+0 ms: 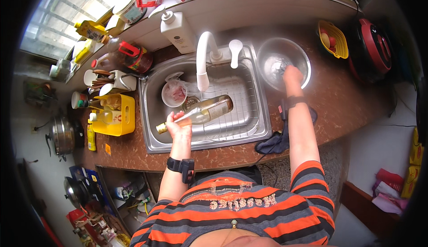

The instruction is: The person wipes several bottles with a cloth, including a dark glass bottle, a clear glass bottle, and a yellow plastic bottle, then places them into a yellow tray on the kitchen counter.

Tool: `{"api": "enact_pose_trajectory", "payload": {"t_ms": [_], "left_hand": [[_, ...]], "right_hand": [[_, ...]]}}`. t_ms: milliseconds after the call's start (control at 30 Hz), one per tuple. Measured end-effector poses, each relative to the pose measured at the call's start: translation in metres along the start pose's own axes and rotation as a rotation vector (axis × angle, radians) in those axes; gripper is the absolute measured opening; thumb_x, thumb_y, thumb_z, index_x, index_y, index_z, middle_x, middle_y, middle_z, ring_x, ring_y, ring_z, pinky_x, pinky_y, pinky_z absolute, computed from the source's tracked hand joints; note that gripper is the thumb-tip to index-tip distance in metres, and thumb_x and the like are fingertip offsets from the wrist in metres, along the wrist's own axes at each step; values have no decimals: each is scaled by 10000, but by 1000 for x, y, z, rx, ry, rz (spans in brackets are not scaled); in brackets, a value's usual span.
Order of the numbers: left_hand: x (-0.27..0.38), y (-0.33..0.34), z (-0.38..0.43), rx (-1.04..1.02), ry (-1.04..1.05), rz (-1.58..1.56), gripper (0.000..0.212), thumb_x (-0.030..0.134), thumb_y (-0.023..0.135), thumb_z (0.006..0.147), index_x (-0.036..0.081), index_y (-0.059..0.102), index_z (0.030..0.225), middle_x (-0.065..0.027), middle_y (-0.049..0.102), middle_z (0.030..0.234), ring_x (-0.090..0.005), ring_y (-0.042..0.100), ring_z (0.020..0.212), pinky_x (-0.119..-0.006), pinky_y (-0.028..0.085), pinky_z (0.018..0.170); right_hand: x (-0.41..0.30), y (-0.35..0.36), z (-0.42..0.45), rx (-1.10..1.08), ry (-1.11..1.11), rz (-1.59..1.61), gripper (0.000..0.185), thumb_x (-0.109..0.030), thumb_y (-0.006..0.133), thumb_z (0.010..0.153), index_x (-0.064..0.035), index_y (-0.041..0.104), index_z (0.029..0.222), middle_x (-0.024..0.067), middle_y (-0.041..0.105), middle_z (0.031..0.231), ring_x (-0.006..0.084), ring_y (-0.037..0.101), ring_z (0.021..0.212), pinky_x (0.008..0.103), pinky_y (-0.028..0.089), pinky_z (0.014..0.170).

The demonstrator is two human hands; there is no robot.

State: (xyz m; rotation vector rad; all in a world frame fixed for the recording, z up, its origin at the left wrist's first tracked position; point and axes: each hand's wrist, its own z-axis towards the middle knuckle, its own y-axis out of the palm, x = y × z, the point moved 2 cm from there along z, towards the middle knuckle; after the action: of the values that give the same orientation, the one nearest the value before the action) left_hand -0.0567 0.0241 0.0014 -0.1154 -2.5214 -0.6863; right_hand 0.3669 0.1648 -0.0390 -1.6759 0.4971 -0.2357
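My left hand [179, 125] grips the neck of a clear glass bottle [204, 111] with a gold cap and a label. The bottle lies tilted over the stainless-steel sink [214, 143], its base pointing right, below the spout of a white faucet [201, 59]. My right hand [293, 75] reaches into a round metal bowl [267, 54] on the counter right of the sink. Its fingertips are low in the bowl and blurred, so I cannot tell whether they hold anything. In the sink sit a wire rack [240, 89] and a white tub [164, 96] with a plastic bag of pinkish contents [177, 92].
A yellow basket [128, 114] of bottles and a utensil holder [125, 81] stand left of the sink. Behind it are a pump dispenser [179, 32] and a large oil bottle [143, 61]. A dark cloth [272, 143] lies at the front edge. A yellow colander [339, 43] and red-black cooker [371, 53] stand right.
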Motion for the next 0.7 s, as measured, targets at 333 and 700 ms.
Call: {"api": "enact_pose_trajectory", "payload": {"t_ms": [333,700], "left_hand": [[-23,0,15,59,-2,-5,177,198,548,824,77,481,714,-72,568,681,-213,559,707,-395,460,721],[-18,18,-5,-153,63,-35,226,82,526,812,91,401,625,-28,449,600,-191,497,651,-334,454,763]], "right_hand": [[-128,-7,-197,-153,-328,933,353,-53,528,752,-96,594,1096,173,624,984,325,602,923,363,471,789],[-143,1,-216,22,-413,925,446,-31,593,682,-134,602,1116,124,596,899,327,603,815,397,488,710]]}}
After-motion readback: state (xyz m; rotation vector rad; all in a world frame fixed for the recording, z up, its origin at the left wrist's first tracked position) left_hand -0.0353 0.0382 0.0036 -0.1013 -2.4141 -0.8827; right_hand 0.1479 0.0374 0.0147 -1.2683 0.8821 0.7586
